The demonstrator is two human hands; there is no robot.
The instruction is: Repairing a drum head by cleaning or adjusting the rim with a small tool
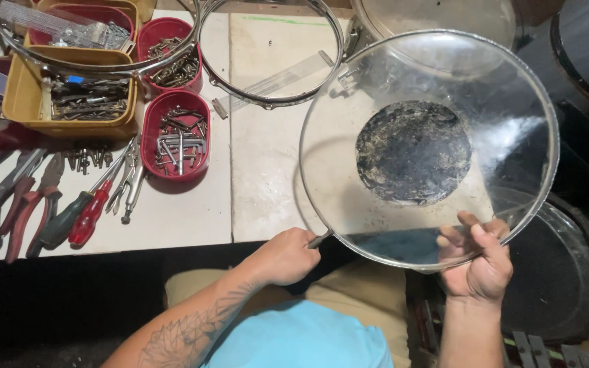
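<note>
Right hand (480, 262) grips the lower rim of a clear drumhead (429, 146), fingers curled over the edge and seen through the film. Left hand (286, 255) is closed in a fist at the head's lower left rim, clamped on a dark tool (321, 238) that touches the hoop.

Held tilted above the lap and the tabletop (267, 177) edge, the drumhead is a transparent round film in a thin metal rim, with a worn, grimy black dot at its centre and smudges across the film.

Behind it on the tabletop lies a metal hoop (270, 102). Further left stand red tubs (175, 133) of bolts, a yellow tray (69, 95), pliers (25, 204) and screwdrivers (80, 218).
</note>
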